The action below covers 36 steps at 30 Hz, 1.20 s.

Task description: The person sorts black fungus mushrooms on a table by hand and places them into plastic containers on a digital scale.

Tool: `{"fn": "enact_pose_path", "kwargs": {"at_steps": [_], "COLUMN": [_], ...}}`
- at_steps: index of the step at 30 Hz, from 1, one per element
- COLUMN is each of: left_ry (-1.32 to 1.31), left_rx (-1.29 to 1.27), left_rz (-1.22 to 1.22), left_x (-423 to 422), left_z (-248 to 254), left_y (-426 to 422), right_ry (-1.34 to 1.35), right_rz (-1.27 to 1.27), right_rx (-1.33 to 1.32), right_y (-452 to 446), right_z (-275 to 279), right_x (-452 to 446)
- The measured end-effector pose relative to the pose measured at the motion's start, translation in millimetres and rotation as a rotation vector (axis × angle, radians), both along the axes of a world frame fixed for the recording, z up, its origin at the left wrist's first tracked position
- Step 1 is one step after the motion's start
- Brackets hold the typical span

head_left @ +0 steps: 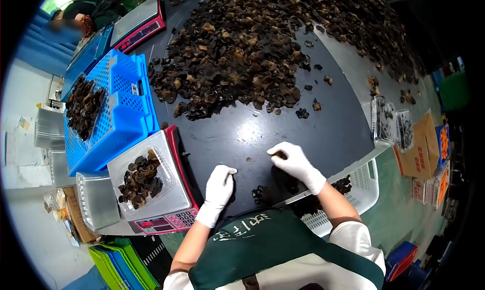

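Note:
My left hand [219, 190], in a white glove, is low over the dark tabletop [333, 128], fingers curled together; anything inside them is hidden. My right hand [297, 164], also gloved, hovers farther right with its fingers bent inward around something dark that I cannot make out. Between the hands lies a small brown piece [248, 159]. Dark fungus pieces [261, 194] sit near the table's front edge. To the left, a clear tray of dark fungus [140, 181] rests on a red-framed scale [183, 153]. A large heap of fungus [237, 52] covers the far part of the table.
Blue crates [126, 108] stand at the left with fungus on top, beside stacked clear trays [98, 201]. A second scale [139, 30] is farther back, near another person. Clear boxes [384, 121] sit at the right edge; a white basket [366, 184] is below.

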<state>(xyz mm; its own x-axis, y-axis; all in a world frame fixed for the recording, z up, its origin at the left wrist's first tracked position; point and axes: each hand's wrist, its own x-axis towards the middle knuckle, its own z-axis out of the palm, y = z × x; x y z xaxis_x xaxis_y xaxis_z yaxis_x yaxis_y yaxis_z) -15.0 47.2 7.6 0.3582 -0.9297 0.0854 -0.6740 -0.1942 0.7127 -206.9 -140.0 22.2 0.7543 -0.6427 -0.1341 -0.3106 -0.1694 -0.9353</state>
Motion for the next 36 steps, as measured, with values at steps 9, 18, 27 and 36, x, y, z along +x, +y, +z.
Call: {"fn": "enact_pose_path", "kwargs": {"at_steps": [9,18,27,36], "left_ry": [-0.204,0.092,-0.149,1.872], "left_rx": [0.294,0.047,0.247,0.126], "left_rz": [-0.282,-0.225,-0.635,0.041], "left_x": [-10.0,-22.1,-63.2,-35.0], "left_z": [26.9,18.0,17.6,12.7], "left_y": [49.1,31.8,-8.3,0.6], "right_ry": [-0.040,0.101,0.496,0.058], "right_rz": [-0.067,-0.324,0.032,-0.163], "right_rx": [0.135,-0.135,-0.639,-0.390], "right_y": [13.7,34.6,69.2,44.3], "right_z": [41.0,28.0,7.5,14.3], "right_x": [-50.6,-77.6,-64.8,-47.9]}}
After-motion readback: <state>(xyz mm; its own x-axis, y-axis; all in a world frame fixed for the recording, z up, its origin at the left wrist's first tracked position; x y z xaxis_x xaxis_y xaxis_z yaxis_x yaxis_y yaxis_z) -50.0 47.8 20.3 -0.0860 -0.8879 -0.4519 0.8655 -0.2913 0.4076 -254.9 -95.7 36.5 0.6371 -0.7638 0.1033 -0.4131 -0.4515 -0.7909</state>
